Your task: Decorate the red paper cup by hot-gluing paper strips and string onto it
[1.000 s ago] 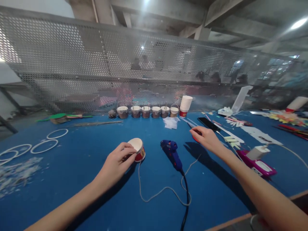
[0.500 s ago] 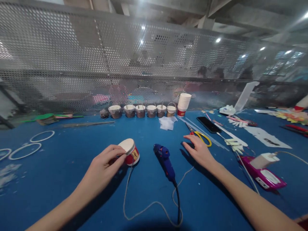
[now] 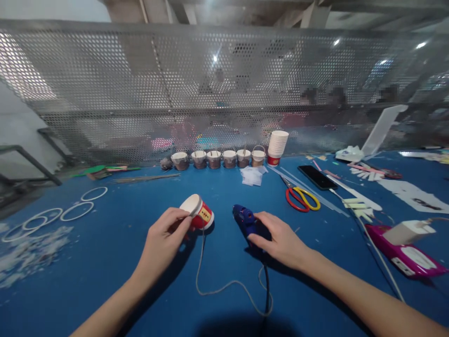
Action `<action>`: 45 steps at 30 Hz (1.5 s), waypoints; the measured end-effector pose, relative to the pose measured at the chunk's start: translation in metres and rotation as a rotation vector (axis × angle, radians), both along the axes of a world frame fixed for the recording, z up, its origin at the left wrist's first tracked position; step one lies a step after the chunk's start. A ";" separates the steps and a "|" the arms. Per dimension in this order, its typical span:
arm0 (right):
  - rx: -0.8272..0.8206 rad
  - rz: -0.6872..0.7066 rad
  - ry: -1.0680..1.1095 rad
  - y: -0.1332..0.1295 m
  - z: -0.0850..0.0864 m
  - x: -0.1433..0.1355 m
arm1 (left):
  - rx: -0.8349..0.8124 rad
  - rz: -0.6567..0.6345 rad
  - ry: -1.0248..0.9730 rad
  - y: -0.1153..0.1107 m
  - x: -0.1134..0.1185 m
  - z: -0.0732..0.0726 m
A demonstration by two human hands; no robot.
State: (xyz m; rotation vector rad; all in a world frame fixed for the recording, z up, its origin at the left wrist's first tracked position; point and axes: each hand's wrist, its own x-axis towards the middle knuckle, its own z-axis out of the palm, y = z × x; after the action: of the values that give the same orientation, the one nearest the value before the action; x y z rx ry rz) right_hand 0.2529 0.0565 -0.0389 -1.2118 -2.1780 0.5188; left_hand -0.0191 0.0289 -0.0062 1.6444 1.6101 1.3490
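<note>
A red and white paper cup (image 3: 205, 216), tilted on its side, is pinched by my left hand (image 3: 166, 238) near its white end. Grey string (image 3: 224, 284) runs from the cup and loops across the blue table. My right hand (image 3: 282, 238) is at a dark blue hot glue gun (image 3: 246, 219), thumb and fingers placed around its body; the palm side of the grip is hidden. The gun's black cord (image 3: 267, 288) trails toward me. Red and yellow scissors (image 3: 302, 198) lie beyond my right hand.
Several small bucket-like cups (image 3: 229, 159) line the back beside a stack of paper cups (image 3: 278, 146). A phone (image 3: 316, 177) and magenta power strip (image 3: 407, 252) lie right. White rings (image 3: 77, 211) lie left. A perforated metal screen (image 3: 224, 107) stands behind.
My right hand has moved left from beside the scissors to the glue gun and closed around it. My left hand still holds the cup. The view has shifted slightly left.
</note>
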 end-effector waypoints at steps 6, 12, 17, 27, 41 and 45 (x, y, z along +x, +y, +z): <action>-0.099 -0.091 0.025 -0.003 0.000 -0.007 | -0.150 -0.064 -0.165 -0.006 0.006 -0.001; -0.179 -0.143 0.061 -0.002 0.002 -0.014 | -0.253 -0.127 -0.283 -0.008 0.009 -0.002; -0.190 -0.240 -0.034 -0.003 0.002 -0.035 | -0.259 -0.147 -0.274 -0.011 0.012 0.000; -0.272 -0.198 0.476 -0.001 0.003 -0.037 | -0.217 -0.174 -0.266 -0.014 0.014 -0.004; -0.198 0.015 0.457 -0.045 0.010 -0.050 | -0.066 -0.118 -0.116 -0.009 0.014 -0.012; -0.104 -0.031 0.487 -0.042 0.010 -0.055 | -0.104 -0.127 -0.162 -0.011 0.016 -0.010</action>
State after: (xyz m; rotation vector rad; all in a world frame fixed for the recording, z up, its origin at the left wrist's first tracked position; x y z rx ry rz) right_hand 0.1982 0.0140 -0.0290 -1.0376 -1.7336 0.8271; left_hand -0.0026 0.0184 -0.0159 1.5086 1.4328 1.2778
